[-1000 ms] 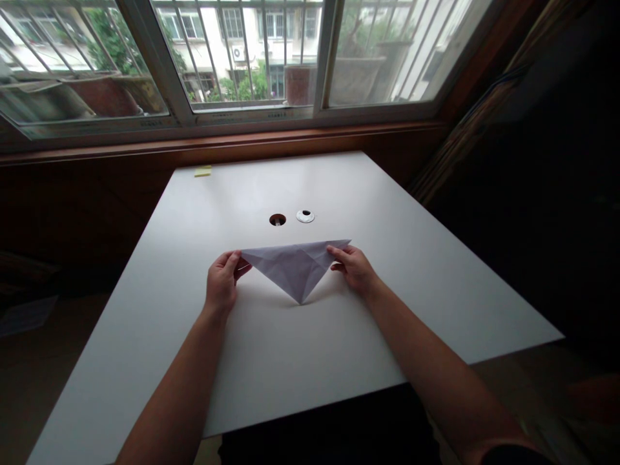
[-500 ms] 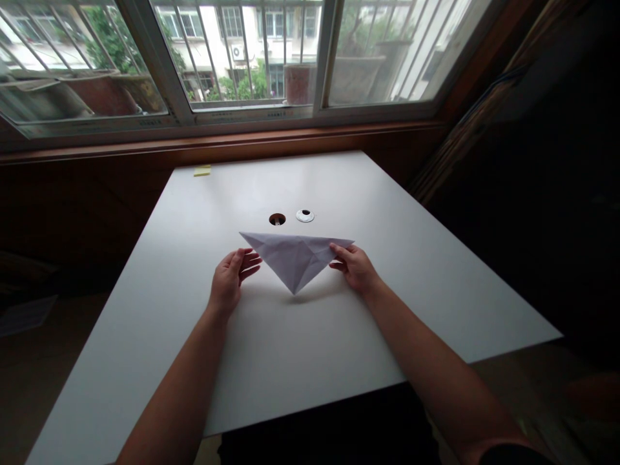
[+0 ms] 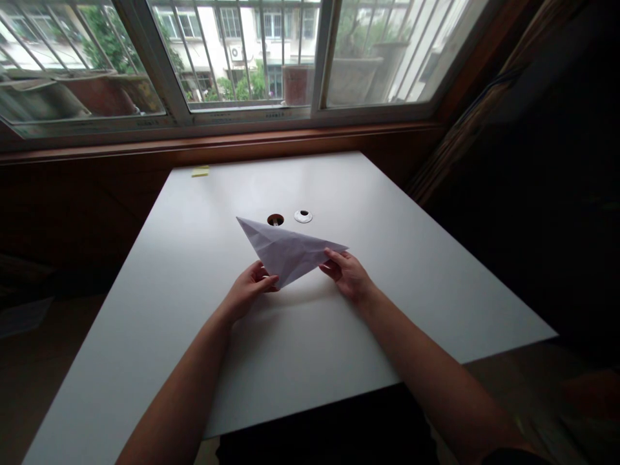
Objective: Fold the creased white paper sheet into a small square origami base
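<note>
Over the bench (image 3: 339, 349), apparently clear of its surface, the folded paper triangle (image 3: 289, 250) has its near tip newly clamped between the left hand (image 3: 247, 289)'s fingers, its right corner still pinched by the right hand (image 3: 352, 278)'s, leaving its left corner free.

Right grip (image 3: 352, 274), some fingertips tucked out of sight behind the paper (image 3: 293, 248)! Left grip (image 3: 249, 287), same story, fingers partly lost behind the paper's lower end. Bottom left, the near corner of the tabletop (image 3: 159, 303) is cut off! Up top, the window (image 3: 323, 58) is cropped, the lettering (image 3: 276, 115) along its foot too tiny to read. Far right? Too dark to tell!
</note>
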Demonstrator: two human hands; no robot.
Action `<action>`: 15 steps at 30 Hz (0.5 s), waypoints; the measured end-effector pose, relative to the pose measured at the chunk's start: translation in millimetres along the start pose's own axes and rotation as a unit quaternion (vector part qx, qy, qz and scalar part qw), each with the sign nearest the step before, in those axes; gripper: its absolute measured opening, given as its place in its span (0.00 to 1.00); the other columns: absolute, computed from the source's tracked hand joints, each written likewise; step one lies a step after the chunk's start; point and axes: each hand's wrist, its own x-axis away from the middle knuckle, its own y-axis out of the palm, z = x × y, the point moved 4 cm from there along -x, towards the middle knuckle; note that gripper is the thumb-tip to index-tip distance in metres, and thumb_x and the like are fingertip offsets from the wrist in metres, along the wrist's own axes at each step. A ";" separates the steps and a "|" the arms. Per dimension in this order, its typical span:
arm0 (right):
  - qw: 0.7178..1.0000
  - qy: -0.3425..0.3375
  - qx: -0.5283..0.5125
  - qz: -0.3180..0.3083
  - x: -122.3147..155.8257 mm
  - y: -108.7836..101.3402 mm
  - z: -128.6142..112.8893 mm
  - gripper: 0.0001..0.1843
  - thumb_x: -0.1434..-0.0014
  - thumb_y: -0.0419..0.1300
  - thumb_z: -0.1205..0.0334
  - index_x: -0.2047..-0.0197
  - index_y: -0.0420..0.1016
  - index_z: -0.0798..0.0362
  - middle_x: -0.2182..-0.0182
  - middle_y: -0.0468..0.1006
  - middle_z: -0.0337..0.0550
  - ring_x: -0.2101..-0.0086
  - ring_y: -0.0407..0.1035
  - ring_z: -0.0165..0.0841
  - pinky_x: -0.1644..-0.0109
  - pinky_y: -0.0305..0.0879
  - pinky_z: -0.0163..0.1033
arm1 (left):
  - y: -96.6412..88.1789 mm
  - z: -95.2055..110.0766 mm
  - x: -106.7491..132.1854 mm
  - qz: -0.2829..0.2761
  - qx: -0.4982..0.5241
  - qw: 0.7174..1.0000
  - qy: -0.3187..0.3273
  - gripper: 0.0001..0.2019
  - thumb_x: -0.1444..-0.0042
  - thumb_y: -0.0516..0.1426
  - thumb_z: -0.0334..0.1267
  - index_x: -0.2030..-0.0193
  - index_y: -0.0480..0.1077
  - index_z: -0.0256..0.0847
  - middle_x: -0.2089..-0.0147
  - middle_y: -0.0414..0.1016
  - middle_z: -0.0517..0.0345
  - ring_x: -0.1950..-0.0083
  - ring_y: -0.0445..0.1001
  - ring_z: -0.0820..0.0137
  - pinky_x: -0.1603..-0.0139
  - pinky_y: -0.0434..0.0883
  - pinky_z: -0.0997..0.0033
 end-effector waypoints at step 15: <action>0.960 0.125 0.167 -0.186 9.6 0.5 -21.9 0.22 0.45 0.66 0.51 0.49 0.76 0.51 0.56 0.82 0.48 0.62 0.78 0.36 0.60 0.73 0.37 | 0.8 3.8 2.6 0.016 -0.012 1.000 -0.015 0.31 0.46 0.63 0.47 0.37 0.63 0.44 0.67 0.71 0.60 0.71 0.72 0.72 0.78 0.75 0.75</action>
